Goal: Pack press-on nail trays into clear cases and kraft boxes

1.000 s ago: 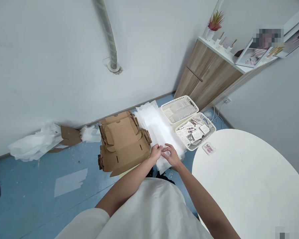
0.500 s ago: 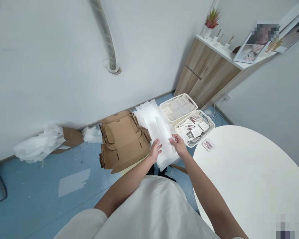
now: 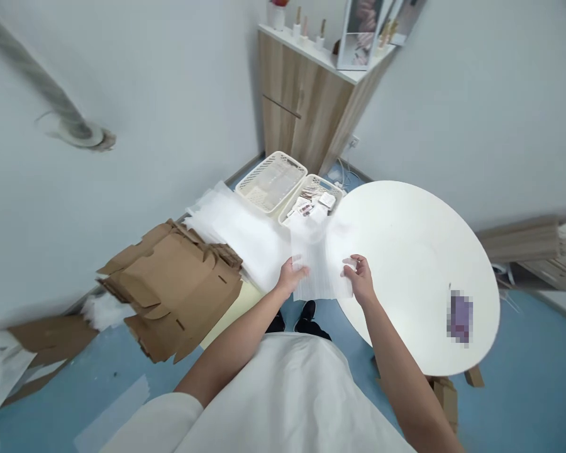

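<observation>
A thin, translucent white packing sheet point(image 3: 317, 277) is stretched between my two hands in front of my body. My left hand point(image 3: 293, 277) pinches its left side, thumb on top. At the right side my right hand point(image 3: 360, 278) grips it between thumb and fingers. Whether it is a single sheet or a bag, I cannot tell. To the left lies a pile of similar white sheets point(image 3: 248, 236). Beyond the held sheet stand a white basket point(image 3: 251, 202) with clear plastic pieces and another basket point(image 3: 323, 179) with small cards and packets, partly hidden by the sheet.
Flattened cardboard boxes point(image 3: 170, 277) are stacked at the left. A round white table point(image 3: 419, 251) stands at the right, with a pixelated purple item point(image 3: 461, 316) on it. The wood-grain cabinet point(image 3: 306, 88) fills the far corner.
The white sheet has been lifted off the pile and is now held up between both hands. My view and hands have turned right, toward the round table.
</observation>
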A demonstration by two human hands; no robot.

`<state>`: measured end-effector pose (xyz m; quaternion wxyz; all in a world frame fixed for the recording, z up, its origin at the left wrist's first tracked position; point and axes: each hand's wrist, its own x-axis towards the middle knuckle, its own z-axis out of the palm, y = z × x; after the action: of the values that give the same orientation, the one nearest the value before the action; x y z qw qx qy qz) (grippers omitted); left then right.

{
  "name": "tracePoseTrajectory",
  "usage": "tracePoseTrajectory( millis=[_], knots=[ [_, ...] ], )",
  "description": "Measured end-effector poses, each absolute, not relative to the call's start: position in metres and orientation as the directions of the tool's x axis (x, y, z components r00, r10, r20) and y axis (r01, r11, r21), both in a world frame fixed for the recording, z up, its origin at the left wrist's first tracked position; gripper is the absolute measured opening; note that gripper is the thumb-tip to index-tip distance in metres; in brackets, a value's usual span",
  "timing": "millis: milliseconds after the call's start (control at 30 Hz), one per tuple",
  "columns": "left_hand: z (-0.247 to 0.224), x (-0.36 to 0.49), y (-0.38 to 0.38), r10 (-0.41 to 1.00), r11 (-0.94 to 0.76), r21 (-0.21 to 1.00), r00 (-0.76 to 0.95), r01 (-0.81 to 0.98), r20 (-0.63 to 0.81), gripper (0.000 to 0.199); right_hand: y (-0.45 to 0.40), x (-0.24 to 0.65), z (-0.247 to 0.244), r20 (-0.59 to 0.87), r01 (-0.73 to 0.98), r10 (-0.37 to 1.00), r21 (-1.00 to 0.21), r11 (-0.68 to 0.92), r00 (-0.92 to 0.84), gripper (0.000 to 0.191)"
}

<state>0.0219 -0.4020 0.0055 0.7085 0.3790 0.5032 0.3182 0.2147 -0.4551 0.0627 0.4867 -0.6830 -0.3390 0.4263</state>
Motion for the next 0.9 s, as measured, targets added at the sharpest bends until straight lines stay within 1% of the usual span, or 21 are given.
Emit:
tracePoseTrajectory(
  millis=[67, 133, 233, 333, 400, 467, 567, 700, 800, 867, 900],
  knots=[
    [0.009, 0.036, -0.403, 0.837, 0.456, 0.89, 0.332, 0.015, -0.435, 0.049, -0.478, 0.229, 0.063, -0.222, 0.111, 0.856, -0.946, -0.306, 0.467, 0.03],
    [0.011, 0.055, -0.405, 0.837, 0.402, 0.913, 0.377, 0.068, -0.397, 0.044, -0.5, 0.241, 0.062, -0.211, 0.172, 0.832, -0.924, -0.34, 0.513, 0.025],
    [0.008, 0.091, -0.412, 0.825, 0.325, 0.935, 0.441, 0.142, -0.354, 0.049, -0.532, 0.26, 0.056, -0.206, 0.218, 0.774, -0.888, -0.405, 0.598, 0.027],
    [0.0, 0.125, -0.424, 0.788, 0.266, 0.934, 0.503, 0.24, -0.354, 0.058, -0.564, 0.284, 0.046, -0.203, 0.193, 0.671, -0.863, -0.466, 0.713, 0.032],
    [-0.006, 0.144, -0.433, 0.766, 0.206, 0.922, 0.533, 0.326, -0.36, 0.059, -0.585, 0.301, 0.036, -0.214, 0.159, 0.607, -0.851, -0.501, 0.766, 0.033],
    [-0.01, 0.158, -0.442, 0.763, 0.146, 0.896, 0.529, 0.419, -0.371, 0.057, -0.605, 0.318, 0.025, -0.236, 0.139, 0.574, -0.835, -0.532, 0.784, 0.033],
    [-0.016, 0.176, -0.455, 0.773, 0.112, 0.846, 0.489, 0.522, -0.404, 0.056, -0.628, 0.342, 0.005, -0.27, 0.144, 0.583, -0.812, -0.566, 0.766, 0.035],
    [-0.023, 0.201, -0.469, 0.772, 0.076, 0.808, 0.478, 0.585, -0.418, 0.057, -0.646, 0.37, -0.02, -0.258, 0.223, 0.607, -0.767, -0.602, 0.751, 0.034],
    [-0.028, 0.219, -0.477, 0.773, 0.05, 0.784, 0.474, 0.618, -0.423, 0.055, -0.65, 0.382, -0.031, -0.253, 0.323, 0.652, -0.707, -0.629, 0.715, 0.034],
    [-0.028, 0.229, -0.481, 0.786, 0.006, 0.763, 0.469, 0.646, -0.403, 0.056, -0.651, 0.385, -0.034, -0.206, 0.419, 0.664, -0.634, -0.65, 0.718, 0.038],
    [-0.027, 0.232, -0.482, 0.802, -0.046, 0.747, 0.471, 0.663, -0.368, 0.057, -0.651, 0.384, -0.034, -0.169, 0.466, 0.667, -0.592, -0.657, 0.725, 0.04]
  ],
)
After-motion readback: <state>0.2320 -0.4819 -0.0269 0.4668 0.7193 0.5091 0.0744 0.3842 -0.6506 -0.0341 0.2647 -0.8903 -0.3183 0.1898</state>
